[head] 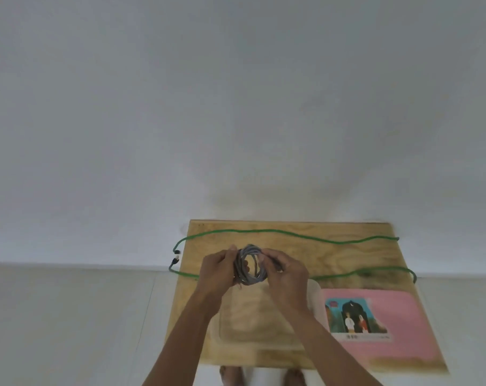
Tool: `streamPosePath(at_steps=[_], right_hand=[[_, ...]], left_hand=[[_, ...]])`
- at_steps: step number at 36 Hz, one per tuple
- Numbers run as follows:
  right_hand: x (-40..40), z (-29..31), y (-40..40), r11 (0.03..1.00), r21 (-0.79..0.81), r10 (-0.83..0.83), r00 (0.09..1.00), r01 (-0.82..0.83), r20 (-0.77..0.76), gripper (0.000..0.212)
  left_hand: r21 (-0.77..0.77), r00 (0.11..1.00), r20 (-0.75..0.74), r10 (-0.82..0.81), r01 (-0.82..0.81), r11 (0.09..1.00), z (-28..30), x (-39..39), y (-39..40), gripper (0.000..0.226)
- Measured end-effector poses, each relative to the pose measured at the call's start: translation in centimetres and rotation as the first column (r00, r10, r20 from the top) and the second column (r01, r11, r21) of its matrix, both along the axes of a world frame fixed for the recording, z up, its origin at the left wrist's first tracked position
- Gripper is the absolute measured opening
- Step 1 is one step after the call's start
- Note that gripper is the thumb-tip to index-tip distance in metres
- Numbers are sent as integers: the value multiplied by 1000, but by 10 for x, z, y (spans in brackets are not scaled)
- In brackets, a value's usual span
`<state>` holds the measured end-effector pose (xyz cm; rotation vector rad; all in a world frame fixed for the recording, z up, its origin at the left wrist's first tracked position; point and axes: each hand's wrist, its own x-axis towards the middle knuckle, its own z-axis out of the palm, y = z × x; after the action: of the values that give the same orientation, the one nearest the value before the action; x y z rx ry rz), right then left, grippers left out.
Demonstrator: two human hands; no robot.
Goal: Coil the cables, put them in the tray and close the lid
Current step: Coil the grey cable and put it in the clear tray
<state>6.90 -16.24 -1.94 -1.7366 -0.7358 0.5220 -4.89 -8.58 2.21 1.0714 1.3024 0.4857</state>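
Note:
A grey cable point(250, 264) is wound into a round coil, held up above the wooden table point(333, 260). My left hand point(218, 270) grips the coil's left side. My right hand point(285, 274) grips its right side, fingers curled over the strands. A long green cable point(292, 234) lies uncoiled in a wide loop across the back of the table, its two ends point(176, 256) hanging past the left edge. Below my hands sits a clear plastic tray point(264, 341), see-through and holding nothing. A pink lid point(397, 324) with a printed picture lies flat to its right.
The table stands against a plain white wall, on a pale tiled floor point(69, 324). My bare feet point(230, 376) show under the table's near edge.

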Motion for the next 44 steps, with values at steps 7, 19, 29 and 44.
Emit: streamPosePath(at_steps=[7, 19, 29, 44], right_hand=[[-24, -45, -27, 987, -160, -17, 999, 9, -50, 13], [-53, -104, -34, 928, -366, -47, 997, 64, 55, 15], [-70, -131, -11, 893, -432, -132, 991, 127, 19, 9], [-76, -129, -2, 867, -489, -136, 989, 94, -51, 10]], left_hand=[[225, 977, -206, 61, -14, 974, -47, -32, -4, 22], [457, 817, -517, -258, 517, 724, -144, -73, -40, 67], [487, 815, -479, -326, 556, 674, -169, -79, -47, 68], [515, 839, -453, -301, 522, 680, -175, -78, -48, 65]])
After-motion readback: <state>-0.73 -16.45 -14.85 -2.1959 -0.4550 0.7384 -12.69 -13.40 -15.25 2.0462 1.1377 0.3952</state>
